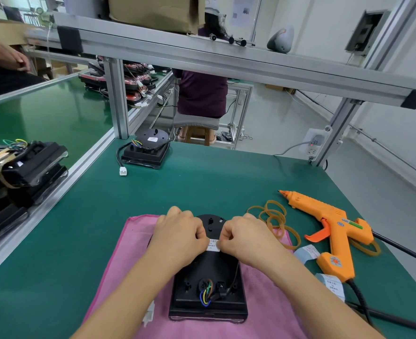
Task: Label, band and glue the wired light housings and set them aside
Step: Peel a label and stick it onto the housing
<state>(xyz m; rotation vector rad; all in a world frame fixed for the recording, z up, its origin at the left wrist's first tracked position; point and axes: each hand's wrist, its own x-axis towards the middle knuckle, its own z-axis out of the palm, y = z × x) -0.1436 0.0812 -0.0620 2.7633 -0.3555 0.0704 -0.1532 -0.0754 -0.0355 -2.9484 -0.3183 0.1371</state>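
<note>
A black wired light housing (209, 287) lies back-up on a pink cloth (118, 272), coloured wires coming out near its lower end. A small white label (213, 245) sits on its upper back. My left hand (180, 237) pinches the label's left edge with curled fingers, and my right hand (247, 238) pinches its right edge. Tan rubber bands (274, 220) lie loose to the right. An orange glue gun (334, 231) rests on the green mat beyond them. A second housing (148, 150) with a label stands at the far side of the mat.
Strips of spare labels (307, 252) lie under the glue gun. Banded housings (23, 165) are stacked at the left beyond an aluminium rail (62, 184). A white connector (123, 171) lies on the mat. A seated person (202, 94) works behind the bench frame.
</note>
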